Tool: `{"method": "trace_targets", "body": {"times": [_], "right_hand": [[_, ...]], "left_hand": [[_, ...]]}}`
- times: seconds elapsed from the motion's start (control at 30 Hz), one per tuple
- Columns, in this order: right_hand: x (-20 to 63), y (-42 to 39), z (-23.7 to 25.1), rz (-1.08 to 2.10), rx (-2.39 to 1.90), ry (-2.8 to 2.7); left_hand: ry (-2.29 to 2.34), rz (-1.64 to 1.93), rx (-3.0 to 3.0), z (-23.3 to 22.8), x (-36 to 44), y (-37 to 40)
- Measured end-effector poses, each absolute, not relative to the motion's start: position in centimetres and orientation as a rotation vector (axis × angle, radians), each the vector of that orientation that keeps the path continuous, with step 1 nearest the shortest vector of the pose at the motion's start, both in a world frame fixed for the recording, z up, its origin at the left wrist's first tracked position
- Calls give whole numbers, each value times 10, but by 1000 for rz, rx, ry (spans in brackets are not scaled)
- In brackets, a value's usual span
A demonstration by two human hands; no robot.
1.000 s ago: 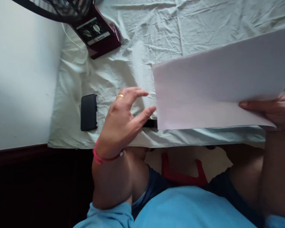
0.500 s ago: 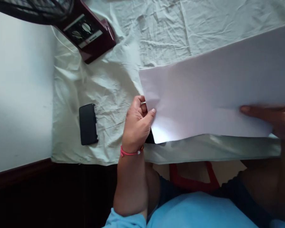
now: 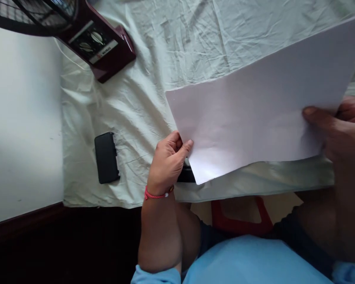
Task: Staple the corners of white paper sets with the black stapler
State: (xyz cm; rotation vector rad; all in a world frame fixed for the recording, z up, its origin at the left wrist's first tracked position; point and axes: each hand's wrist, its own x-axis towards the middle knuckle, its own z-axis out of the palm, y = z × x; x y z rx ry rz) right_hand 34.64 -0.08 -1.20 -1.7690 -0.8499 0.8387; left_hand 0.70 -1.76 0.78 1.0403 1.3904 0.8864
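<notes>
A large white sheet of paper [image 3: 248, 114] is held up over the cloth-covered table, slightly bowed and tilted up to the right. My left hand [image 3: 170, 159] pinches its left edge, thumb on top and fingers curled beneath. At the right end my right hand [image 3: 343, 130] grips the paper, its thumb lying on the upper face and the other fingers mostly hidden below. Partly covered by the paper's lower left corner is a black object [image 3: 185, 174], whose kind I cannot make out.
A black phone-like case [image 3: 107, 157] lies left of my left hand. At the upper left stands a dark red fan [image 3: 106, 51] with its cord near the wall. The wrinkled pale cloth [image 3: 144, 86] covers the table. A red stool [image 3: 242, 225] shows below the table edge.
My right hand has moved up and now grips the paper's right end, which has risen a little. The paper's left edge has shifted slightly left and down with my left hand.
</notes>
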Motion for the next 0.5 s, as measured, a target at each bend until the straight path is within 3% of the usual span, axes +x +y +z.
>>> {"method": "trace_targets", "body": {"times": [0.17, 0.5], "right_hand": [[344, 12, -20, 830, -1646, -953], [325, 25, -24, 621, -1728, -1199]], "left_hand": [[1229, 852, 1002, 10, 0, -9], [1514, 713, 1164, 10, -15, -8]]}}
